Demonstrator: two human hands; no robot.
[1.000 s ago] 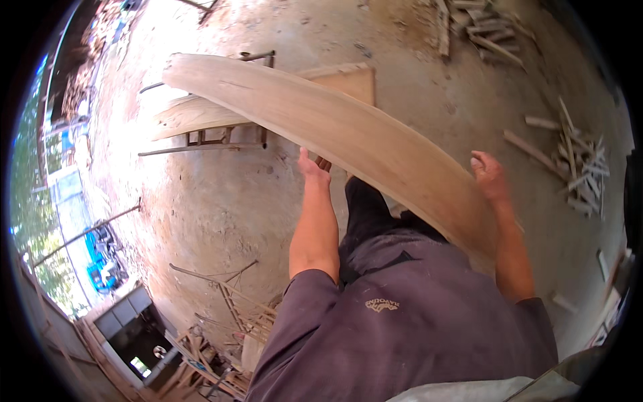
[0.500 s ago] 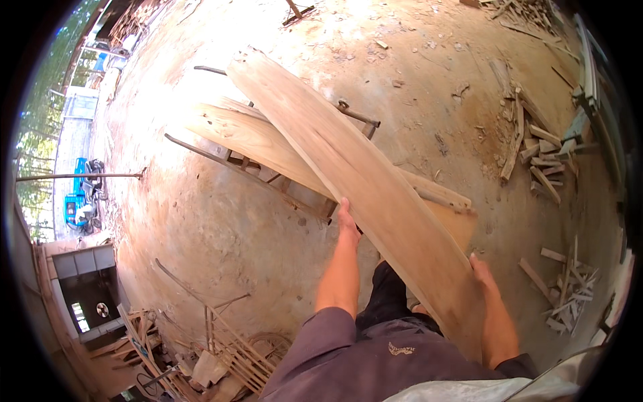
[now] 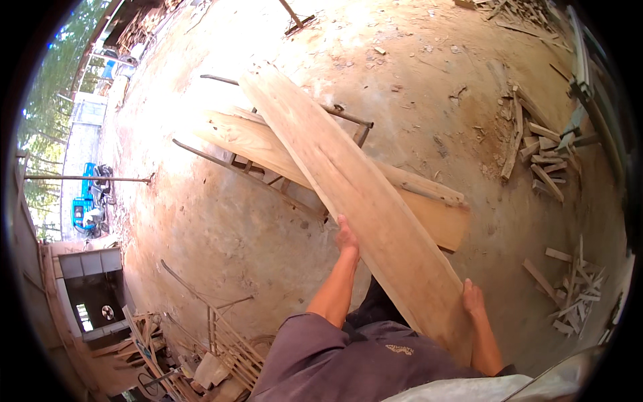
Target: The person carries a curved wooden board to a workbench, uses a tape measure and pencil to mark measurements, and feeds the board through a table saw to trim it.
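Note:
A long, pale wooden plank (image 3: 348, 174) slants from my body at the lower right up to the far left, held between both hands. My left hand (image 3: 346, 234) grips its left edge, with the thumb along the side and the fingers hidden beneath. On the opposite edge, closer to my body, my right hand (image 3: 473, 298) is closed round the wood. Under the held plank, crossing it, a second wooden board (image 3: 432, 218) rests on a low metal-framed cart (image 3: 251, 171). Whether the two pieces touch is hidden.
Split wood scraps (image 3: 546, 157) lie at the right, with a pile of thin offcuts (image 3: 576, 295) nearer. A second metal frame (image 3: 211, 311) stands at the lower left beside stacked timber. A blue machine (image 3: 84, 201) sits at the far left, near a thin horizontal pole (image 3: 87, 178).
The held plank has drawn a little toward me, its far end lower in view. Both hands keep their grip, and more of the lower board's right end shows.

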